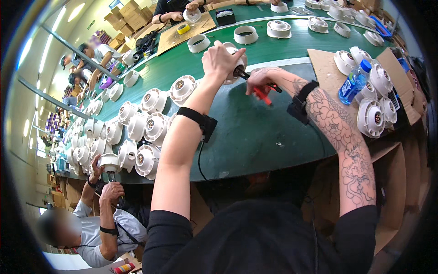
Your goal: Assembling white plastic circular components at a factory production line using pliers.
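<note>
The white round housing (pixel 243 61) is above the dark green surface (pixel 255 132), in front of the person, tilted so that its dark opening is turned toward the right hand (pixel 261 79). The left hand (pixel 220 60) grasps this housing from the left and above, with its thumb lying across the top. The right hand is closed around a tool (pixel 263 95) with red and black parts. The dark end of the tool is at the opening of the housing; how deep it enters, I cannot tell.

Beyond the left hand, 2 white rings (pixel 245 34) lie apart from each other on the surface. To the left, many white housings (pixel 156 128) are standing close together in a large group. To the right, a bottle (pixel 353 83) with a blue cap stands on a cardboard sheet (pixel 321 61), just beside several more white housings (pixel 370 118). At the lower left, a co-worker (pixel 98 233) in a light shirt holds 1 housing (pixel 109 161) and a dark tool (pixel 112 177) under it. At the far side, a yellow roll (pixel 183 28) lies on a board (pixel 169 40), near a black box (pixel 225 17).
</note>
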Available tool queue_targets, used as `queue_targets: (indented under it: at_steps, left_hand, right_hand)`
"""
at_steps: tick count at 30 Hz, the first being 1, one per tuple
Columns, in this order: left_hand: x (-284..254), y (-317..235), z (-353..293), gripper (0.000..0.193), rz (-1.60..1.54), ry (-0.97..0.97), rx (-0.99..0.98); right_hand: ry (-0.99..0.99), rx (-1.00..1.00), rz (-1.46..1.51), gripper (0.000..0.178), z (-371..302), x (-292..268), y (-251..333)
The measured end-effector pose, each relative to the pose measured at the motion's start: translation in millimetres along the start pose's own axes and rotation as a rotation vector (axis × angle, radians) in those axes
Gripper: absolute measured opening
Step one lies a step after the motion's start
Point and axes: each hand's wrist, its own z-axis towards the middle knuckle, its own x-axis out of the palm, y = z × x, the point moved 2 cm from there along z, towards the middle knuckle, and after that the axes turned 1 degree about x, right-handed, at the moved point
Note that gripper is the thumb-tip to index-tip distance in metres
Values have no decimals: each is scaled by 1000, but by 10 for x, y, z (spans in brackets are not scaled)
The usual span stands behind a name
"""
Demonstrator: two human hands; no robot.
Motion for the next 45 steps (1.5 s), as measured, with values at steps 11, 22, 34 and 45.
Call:
queue_targets:
  at_steps: [11,22,34,45]
  left_hand:
    - [-29,-100,259,80,34,-205,257]
    - [-154,-118,517,81,5,-314,292]
    - [66,-125,482,82,-51,-352,401]
    - [199,-258,511,81,-20,-334,385]
  right_hand:
    - [-42,90,554,17,-16,-14,-36]
    - [-42,-47,600,12,-187,-203,136]
    - [51,-114,881,12,-228,-39,16]
    - [-179,24,423,19,-207,-103,-152]
